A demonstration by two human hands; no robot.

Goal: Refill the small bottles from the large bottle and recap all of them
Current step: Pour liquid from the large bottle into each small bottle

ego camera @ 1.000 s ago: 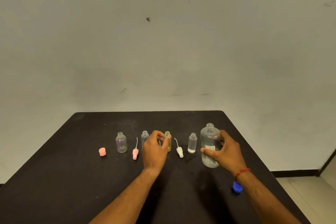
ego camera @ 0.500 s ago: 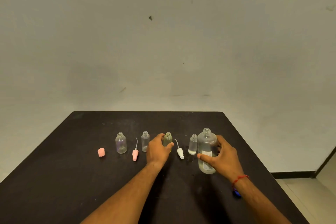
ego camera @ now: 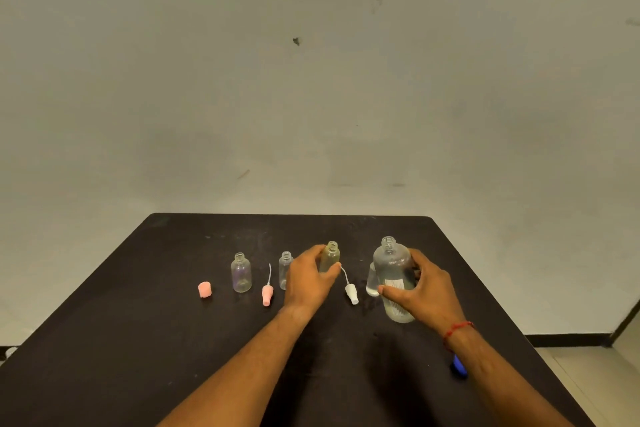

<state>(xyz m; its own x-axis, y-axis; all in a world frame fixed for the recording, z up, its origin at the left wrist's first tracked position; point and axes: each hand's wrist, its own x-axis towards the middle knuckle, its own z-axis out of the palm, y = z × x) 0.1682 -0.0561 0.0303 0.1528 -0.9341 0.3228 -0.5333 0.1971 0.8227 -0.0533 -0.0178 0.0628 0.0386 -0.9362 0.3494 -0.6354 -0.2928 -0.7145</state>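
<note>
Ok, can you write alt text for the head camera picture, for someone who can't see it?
A person's left hand grips a small yellowish bottle and the right hand grips a large clear bottle, both uncapped, at a black table. A pink cap, a pink spray top and a white spray top lie loose nearby.

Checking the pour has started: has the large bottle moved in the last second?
Yes. The large bottle, in the right hand, has shifted left: it now overlaps the small clear bottle it stood apart from.
</note>
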